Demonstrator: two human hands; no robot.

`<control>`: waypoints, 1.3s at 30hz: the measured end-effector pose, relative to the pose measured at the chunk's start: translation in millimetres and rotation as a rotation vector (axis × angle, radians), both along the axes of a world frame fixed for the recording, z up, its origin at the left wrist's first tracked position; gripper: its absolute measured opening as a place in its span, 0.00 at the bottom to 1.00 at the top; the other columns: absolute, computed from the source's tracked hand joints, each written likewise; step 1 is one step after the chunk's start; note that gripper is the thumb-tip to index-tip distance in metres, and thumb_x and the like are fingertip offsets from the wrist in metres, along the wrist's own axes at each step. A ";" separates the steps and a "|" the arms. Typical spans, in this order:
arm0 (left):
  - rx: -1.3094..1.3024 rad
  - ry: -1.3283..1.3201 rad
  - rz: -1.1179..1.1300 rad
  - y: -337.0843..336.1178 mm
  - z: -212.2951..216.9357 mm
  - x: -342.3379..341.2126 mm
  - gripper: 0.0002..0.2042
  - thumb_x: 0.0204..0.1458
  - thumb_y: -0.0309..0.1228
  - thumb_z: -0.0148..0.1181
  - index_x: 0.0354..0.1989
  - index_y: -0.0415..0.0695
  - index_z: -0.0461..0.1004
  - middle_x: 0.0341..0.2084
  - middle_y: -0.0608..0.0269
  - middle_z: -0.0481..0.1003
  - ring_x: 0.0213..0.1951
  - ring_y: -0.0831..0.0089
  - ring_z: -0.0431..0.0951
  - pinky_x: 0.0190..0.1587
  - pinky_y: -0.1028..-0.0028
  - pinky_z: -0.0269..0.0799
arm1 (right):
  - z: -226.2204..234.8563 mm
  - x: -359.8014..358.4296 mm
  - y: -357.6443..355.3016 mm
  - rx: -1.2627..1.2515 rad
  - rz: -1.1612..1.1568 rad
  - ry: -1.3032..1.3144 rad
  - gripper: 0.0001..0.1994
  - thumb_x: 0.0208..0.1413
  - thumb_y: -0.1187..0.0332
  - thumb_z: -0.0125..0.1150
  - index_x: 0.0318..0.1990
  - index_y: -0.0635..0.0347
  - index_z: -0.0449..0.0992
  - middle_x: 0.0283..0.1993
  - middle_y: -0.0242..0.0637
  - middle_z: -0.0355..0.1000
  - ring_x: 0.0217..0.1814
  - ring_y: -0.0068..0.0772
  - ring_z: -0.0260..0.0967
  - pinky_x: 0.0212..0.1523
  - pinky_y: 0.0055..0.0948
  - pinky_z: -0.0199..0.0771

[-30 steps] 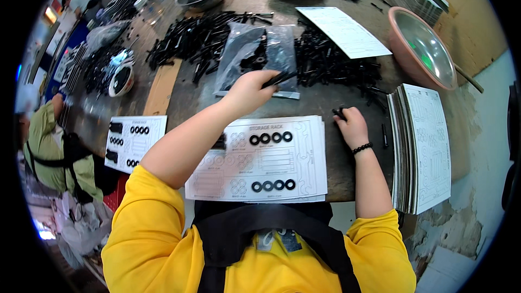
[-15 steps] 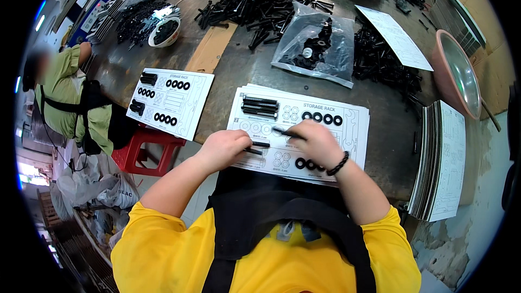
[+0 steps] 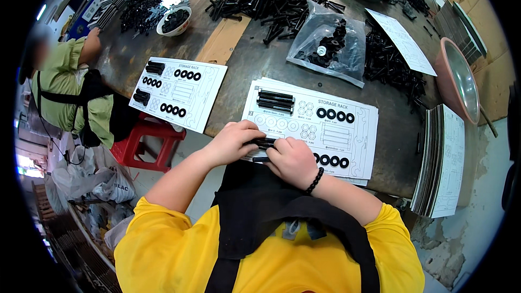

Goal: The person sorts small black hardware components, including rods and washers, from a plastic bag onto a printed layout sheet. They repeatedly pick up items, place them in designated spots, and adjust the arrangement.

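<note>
A white printed card [image 3: 347, 142], topmost of a small stack, lies before me with outlines of hardware on it. Black bolts [image 3: 264, 142] at its lower left sit between my hands. The curled fingers of my left hand [image 3: 232, 142] hold their left ends. My right hand [image 3: 293, 161] is closed at their right ends, its fingertips partly hidden. Just below, another black bolt [image 3: 260, 159] sticks out by the right hand. A row of black bolts [image 3: 275, 102] rests at the card's upper left. Black rings [image 3: 335, 115] lie in rows at its right.
A second card [image 3: 202, 103] with bolts and rings lies to the left. Beyond are a heap of bolts [image 3: 266, 8], a clear bag [image 3: 328, 49] of black parts and a bowl [image 3: 175, 30]. At right stand stacked cards [image 3: 446, 163] and a pink basin [image 3: 458, 73]. A co-worker sits at left.
My right hand has come left and down, bringing its black bolt to the ones by my left hand. The whole view has shifted slightly, with the cards now farther right.
</note>
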State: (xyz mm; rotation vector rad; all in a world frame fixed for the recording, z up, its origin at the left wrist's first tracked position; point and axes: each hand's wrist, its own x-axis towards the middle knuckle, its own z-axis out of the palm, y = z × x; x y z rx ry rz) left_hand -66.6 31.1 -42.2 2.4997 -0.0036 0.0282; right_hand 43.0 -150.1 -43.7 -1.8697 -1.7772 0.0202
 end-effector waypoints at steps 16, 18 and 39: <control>0.254 -0.015 -0.014 -17.9 2.8 0.4 0.26 0.34 0.39 0.67 0.46 0.49 0.69 0.39 0.61 0.69 0.43 0.65 0.70 0.48 0.65 0.59 | -38.5 -22.1 9.1 0.569 -0.165 1.738 0.24 0.63 0.56 0.34 0.59 0.64 0.52 0.66 0.39 0.43 0.69 0.31 0.36 0.67 0.34 0.30; 0.266 -0.019 0.002 -19.1 3.9 -0.2 0.25 0.34 0.39 0.67 0.45 0.50 0.70 0.38 0.61 0.69 0.42 0.66 0.70 0.49 0.65 0.58 | -24.1 -12.0 2.6 0.440 -0.354 1.347 0.17 0.60 0.63 0.43 0.52 0.62 0.64 0.58 0.41 0.55 0.60 0.31 0.54 0.59 0.29 0.54; 0.840 0.098 -0.603 12.4 42.4 33.7 0.12 0.44 0.29 0.51 0.38 0.48 0.73 0.22 0.70 0.70 0.27 0.74 0.73 0.37 0.75 0.63 | -9.2 11.6 -10.9 0.031 0.162 -0.354 0.02 0.38 0.68 0.52 0.19 0.52 0.69 0.22 0.29 0.60 0.26 0.28 0.61 0.27 0.24 0.62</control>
